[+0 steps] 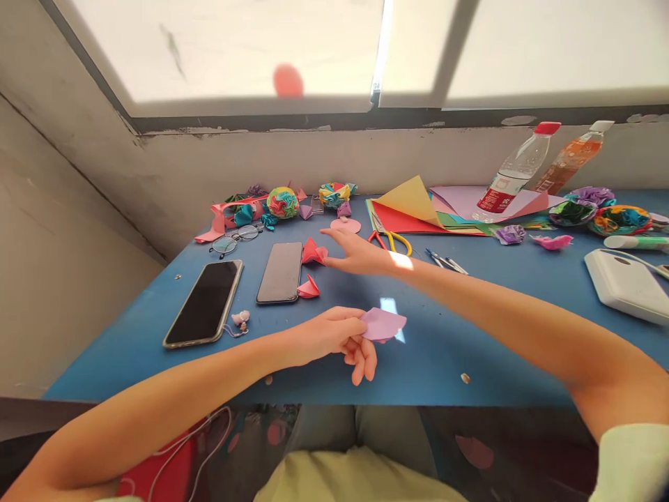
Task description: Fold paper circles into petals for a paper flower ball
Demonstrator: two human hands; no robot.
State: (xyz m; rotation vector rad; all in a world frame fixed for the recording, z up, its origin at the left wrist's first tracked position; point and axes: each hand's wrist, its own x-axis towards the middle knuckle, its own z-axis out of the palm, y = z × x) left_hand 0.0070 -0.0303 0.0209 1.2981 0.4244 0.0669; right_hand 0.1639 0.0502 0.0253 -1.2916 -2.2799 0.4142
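Observation:
My left hand point(339, 335) pinches a folded lilac paper piece point(384, 325) between thumb and forefinger, low over the table's front. Farther out, my right hand point(360, 252) stretches leftward with its fingers apart and nothing in them. Its thumb tip is close to a red folded paper piece point(313, 252); whether they touch I cannot tell. A second red folded paper piece point(309, 287) lies nearer, against the edge of a dark phone point(280, 272). Just past my right fingers is a pink paper disc point(345, 224).
Scissors point(391, 242) and pens point(446, 261) lie right of my right hand. Behind are coloured paper sheets point(412, 209), paper balls point(283, 203) and a bottle point(509, 181). Another phone point(204, 302) and glasses point(236, 238) lie left; a white box-shaped device point(627, 282) sits right.

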